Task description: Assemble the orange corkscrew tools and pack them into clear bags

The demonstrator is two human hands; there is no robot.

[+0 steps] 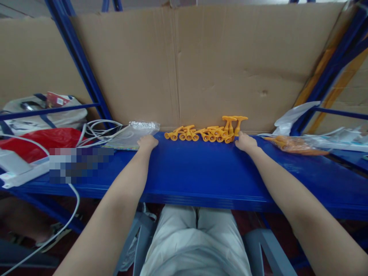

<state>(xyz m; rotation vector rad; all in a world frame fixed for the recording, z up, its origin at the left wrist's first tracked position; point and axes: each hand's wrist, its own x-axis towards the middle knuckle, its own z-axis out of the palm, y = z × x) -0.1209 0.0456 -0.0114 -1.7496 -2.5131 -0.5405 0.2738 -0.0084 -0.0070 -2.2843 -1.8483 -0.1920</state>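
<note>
Several orange, T-shaped plastic pieces with flared ends (188,132) lie in a row at the back of the blue shelf (198,168), against the cardboard. At the row's right end, two such pieces (237,124) stand upright. My right hand (245,142) is beside these, its fingers curled and close to the rightmost piece; whether it grips anything is hidden. My left hand (148,142) rests at the right edge of a clear plastic bag (126,137), its fingers curled and mostly out of sight.
White cables (99,130), a red bag (54,142) and a white power strip (28,172) crowd the left. An orange item in clear plastic (299,145) lies at the right. Blue posts flank the cardboard back (215,61). A person's leg (23,218) shows at lower left.
</note>
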